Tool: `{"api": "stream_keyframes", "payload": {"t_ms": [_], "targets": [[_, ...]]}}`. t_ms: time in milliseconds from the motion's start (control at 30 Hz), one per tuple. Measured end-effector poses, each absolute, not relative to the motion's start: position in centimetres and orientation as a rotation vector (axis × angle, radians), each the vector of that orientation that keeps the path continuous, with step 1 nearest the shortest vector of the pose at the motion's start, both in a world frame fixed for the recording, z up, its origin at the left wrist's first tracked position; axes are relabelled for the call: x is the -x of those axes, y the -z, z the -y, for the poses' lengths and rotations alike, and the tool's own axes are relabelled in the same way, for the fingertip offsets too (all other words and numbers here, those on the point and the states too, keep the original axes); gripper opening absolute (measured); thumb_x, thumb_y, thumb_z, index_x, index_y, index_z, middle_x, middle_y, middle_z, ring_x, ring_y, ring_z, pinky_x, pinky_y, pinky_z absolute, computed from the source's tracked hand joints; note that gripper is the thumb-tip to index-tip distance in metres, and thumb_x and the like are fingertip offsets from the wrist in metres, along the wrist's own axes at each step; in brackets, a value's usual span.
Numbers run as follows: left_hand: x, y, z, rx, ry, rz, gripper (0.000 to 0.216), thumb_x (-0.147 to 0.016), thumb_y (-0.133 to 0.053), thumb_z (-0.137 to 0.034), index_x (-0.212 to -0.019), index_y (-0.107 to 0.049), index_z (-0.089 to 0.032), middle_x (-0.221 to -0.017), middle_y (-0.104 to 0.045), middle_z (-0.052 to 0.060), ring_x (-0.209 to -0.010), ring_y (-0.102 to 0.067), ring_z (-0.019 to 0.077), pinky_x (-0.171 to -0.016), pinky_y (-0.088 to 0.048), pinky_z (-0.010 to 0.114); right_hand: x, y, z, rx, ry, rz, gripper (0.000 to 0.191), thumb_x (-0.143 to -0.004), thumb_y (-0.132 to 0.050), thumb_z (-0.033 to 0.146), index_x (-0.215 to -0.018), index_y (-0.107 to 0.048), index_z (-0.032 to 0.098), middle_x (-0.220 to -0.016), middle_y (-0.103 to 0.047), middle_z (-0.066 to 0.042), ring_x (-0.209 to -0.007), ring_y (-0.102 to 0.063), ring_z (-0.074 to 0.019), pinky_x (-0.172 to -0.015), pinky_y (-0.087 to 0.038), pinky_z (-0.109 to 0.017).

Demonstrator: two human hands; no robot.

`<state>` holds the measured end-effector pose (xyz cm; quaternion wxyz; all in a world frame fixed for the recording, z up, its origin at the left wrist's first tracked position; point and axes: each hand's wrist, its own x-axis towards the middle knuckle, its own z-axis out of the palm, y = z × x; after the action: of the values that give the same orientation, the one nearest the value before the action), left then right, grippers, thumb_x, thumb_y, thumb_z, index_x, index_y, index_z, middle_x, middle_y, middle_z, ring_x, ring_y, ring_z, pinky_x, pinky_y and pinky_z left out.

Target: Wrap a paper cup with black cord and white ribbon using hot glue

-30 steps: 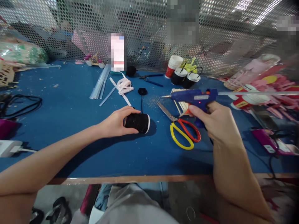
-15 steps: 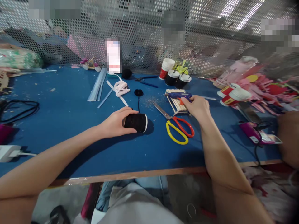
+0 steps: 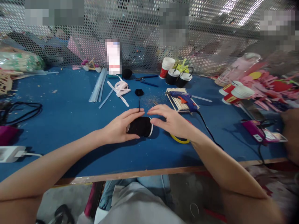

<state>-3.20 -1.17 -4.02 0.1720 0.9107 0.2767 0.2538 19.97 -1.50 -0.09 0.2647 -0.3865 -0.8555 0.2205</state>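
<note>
A paper cup wrapped in black lies on its side on the blue table, its white rim facing right. My left hand is wrapped round the base end, thumb below and fingers above. At the rim end, my right hand has its fingers and thumb apart, the thumb at or very near the rim; contact is unclear. A black cord runs from the cup up to a small black coil. Under my right hand and wrist lie scissors, mostly hidden. The blue glue gun rests on a wooden stick rack.
Behind stand two black cups with handles, stacked paper cups and pliers. White ribbon and clear glue sticks lie left of centre. The glue gun's cable crosses the table's right side.
My right hand has let go of the glue gun on the stick rack and moved left to the cup's rim, over the scissors. My left hand and the cup have shifted slightly right and down.
</note>
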Motion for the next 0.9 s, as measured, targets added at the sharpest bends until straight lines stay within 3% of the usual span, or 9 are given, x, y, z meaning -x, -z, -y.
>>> {"api": "stream_keyframes", "payload": {"t_ms": [100, 267, 367, 467, 600, 900], "targets": [[3.1, 4.1, 1.5, -2.604, -0.74, -0.706, 0.085, -0.073, -0.069, -0.035, -0.142, -0.022, -0.019, -0.145, -0.032, 0.017, -0.134, -0.031, 0.0295, -0.109, -0.033, 0.049, -18.4, 0.7, 1.8, 1.031, -0.75, 2.256, 0.028, -0.08, -0.061, 0.041, -0.1, -0.065, 0.022, -0.111, -0.061, -0.008, -0.109, -0.053, -0.0223, -0.096, -0.038, -0.04], [3.0, 4.1, 1.6, -2.561, -0.736, -0.669, 0.091, -0.072, -0.071, -0.037, -0.144, -0.016, -0.022, -0.147, -0.028, 0.015, -0.136, -0.028, 0.0293, -0.109, -0.031, 0.05, -17.9, 1.6, 1.7, 0.982, -1.008, 1.987, 0.011, -0.079, -0.063, 0.031, -0.078, -0.065, 0.021, -0.093, -0.063, -0.003, -0.097, -0.057, -0.0179, -0.091, -0.041, -0.035], [2.9, 4.1, 1.6, -2.449, -0.761, -0.673, 0.09, -0.071, -0.072, -0.038, -0.142, -0.02, -0.021, -0.145, -0.031, 0.016, -0.134, -0.03, 0.0286, -0.106, -0.037, 0.046, -18.6, 1.6, 1.7, 0.998, -1.131, 1.805, 0.013, -0.077, -0.064, 0.033, -0.077, -0.063, 0.02, -0.083, -0.061, -0.001, -0.083, -0.057, -0.0146, -0.08, -0.044, -0.031], [2.7, 4.2, 1.5, -2.278, -0.765, -0.725, 0.088, -0.07, -0.072, -0.038, -0.141, -0.023, -0.02, -0.136, -0.042, 0.016, -0.123, -0.044, 0.0262, -0.096, -0.047, 0.039, -19.4, 1.6, 1.7, 1.067, -1.142, 1.656, 0.016, -0.075, -0.067, 0.035, -0.078, -0.063, 0.02, -0.075, -0.059, 0.001, -0.071, -0.053, -0.0117, -0.072, -0.043, -0.028], [2.7, 4.1, 1.5, -2.228, -0.654, -0.785, 0.065, -0.07, -0.071, -0.04, -0.125, -0.045, -0.017, -0.116, -0.057, 0.011, -0.105, -0.057, 0.0225, -0.09, -0.048, 0.036, -19.8, 1.8, 1.6, 1.107, -1.149, 1.585, 0.021, -0.073, -0.068, 0.039, -0.076, -0.06, 0.019, -0.071, -0.056, 0.002, -0.067, -0.05, -0.0108, -0.067, -0.042, -0.026], [2.7, 3.8, 1.5, -2.24, -0.622, -0.792, 0.059, -0.07, -0.071, -0.042, -0.119, -0.049, -0.018, -0.114, -0.058, 0.009, -0.104, -0.058, 0.022, -0.09, -0.047, 0.034, -20.0, 2.2, 1.4, 1.191, -1.084, 1.646, 0.024, -0.075, -0.065, 0.041, -0.074, -0.056, 0.019, -0.068, -0.052, 0.002, -0.063, -0.047, -0.0104, -0.062, -0.039, -0.026]]}}
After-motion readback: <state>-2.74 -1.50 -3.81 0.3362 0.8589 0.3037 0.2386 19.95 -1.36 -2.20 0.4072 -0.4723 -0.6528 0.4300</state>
